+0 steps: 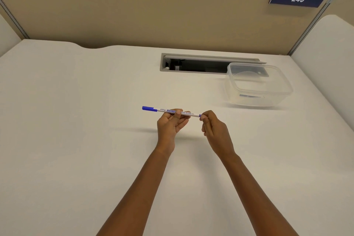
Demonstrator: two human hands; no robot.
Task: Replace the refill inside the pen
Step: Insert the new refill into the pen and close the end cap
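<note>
Mid-frame, left hand [170, 122] fingers curl round the slim white pen [172, 111]; right hand [212, 127] pinches its blue end above the smooth tabletop [76, 120].

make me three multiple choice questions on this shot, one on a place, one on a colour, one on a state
1. Where on the desk is the clear container?
A. right rear, overlapping the cable slot
B. near left corner
C. middle of the front edge

2. What colour is the cap of the pen?
A. red
B. blue
C. black

3. How is the pen held?
A. lying loose, untouched
B. in one hand only
C. left hand grips the barrel, right hand pinches the end

Answers:
1 A, its far edge covers the slot's right end.
2 B, the cap at the left end is blue.
3 C, both hands have fingers on the pen.
</note>
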